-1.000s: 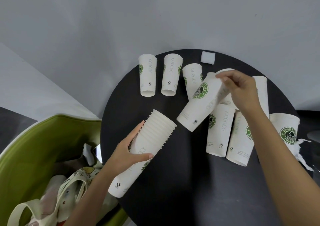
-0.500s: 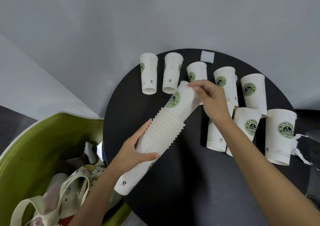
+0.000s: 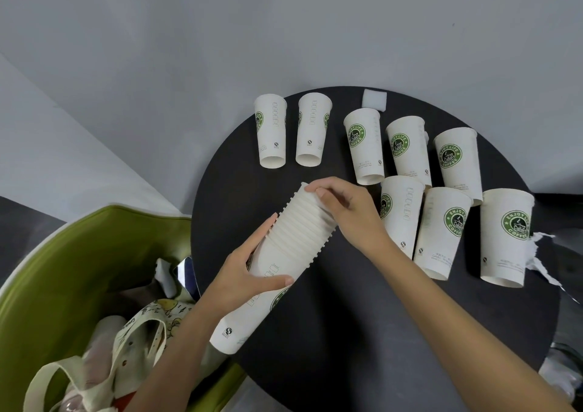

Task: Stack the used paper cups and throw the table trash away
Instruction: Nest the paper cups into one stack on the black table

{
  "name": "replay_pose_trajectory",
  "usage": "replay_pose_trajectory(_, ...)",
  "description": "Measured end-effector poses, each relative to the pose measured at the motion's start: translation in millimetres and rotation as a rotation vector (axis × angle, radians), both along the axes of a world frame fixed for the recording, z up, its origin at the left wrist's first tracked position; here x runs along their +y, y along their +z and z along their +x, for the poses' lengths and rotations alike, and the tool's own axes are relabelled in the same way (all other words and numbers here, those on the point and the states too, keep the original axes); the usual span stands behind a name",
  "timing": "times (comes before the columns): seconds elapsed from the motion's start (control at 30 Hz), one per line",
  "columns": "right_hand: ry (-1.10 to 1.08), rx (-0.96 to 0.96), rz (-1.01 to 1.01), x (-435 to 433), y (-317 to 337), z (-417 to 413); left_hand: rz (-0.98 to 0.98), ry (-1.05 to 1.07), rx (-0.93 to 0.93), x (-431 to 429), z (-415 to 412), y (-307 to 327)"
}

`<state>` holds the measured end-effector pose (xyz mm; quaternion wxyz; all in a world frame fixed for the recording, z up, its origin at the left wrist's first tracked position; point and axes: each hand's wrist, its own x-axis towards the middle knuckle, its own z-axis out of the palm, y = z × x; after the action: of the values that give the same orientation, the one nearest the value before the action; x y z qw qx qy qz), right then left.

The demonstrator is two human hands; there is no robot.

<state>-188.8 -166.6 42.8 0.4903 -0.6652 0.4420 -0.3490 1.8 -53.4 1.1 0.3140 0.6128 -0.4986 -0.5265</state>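
Top cup (image 3: 302, 192) now pushed fully into stack (image 3: 296, 238); left hand (image 3: 246, 274) grips stack, right hand (image 3: 347, 209) clasps its rim.

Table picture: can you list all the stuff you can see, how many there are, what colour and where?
Table: one, black, round, in the middle.
Loose cups: eight, white with green logos, across the table's far and right part.
Cup stack: one, white, tilted over the table's left edge.
Square pad: one, white, at the table's far edge.
Torn paper: one piece, white, at the table's right edge.
Bin: one, green, left of the table.
Tote bag: one, cream, inside the bin.
Left hand: grips the stack's middle.
Right hand: holds the stack's upper end.
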Motion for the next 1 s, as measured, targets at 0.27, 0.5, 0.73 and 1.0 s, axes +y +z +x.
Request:
replay_pose_trajectory(0.27,-0.055,-0.029,0.025,15.5,-5.6,2.3,-0.007,-0.019,0.013,2.1,0.3,-1.8)
replay_pose_trajectory(0.5,-0.033,-0.03,0.029,13.6,-7.7,-6.0,-0.005,-0.026,0.0,-1.3,-6.0,-0.7)
replay_pose_trajectory(0.73,-0.128,-0.023,0.003,-20.4,-5.6,-40.6,0.009,-0.023,0.007,-8.2,-20.1,-1.9)
replay_pose_trajectory(1.0,-0.201,0.328,-0.048,-77.7,-19.6,-112.3,0.036,0.011,-0.039,-13.9,-39.5,-6.3)
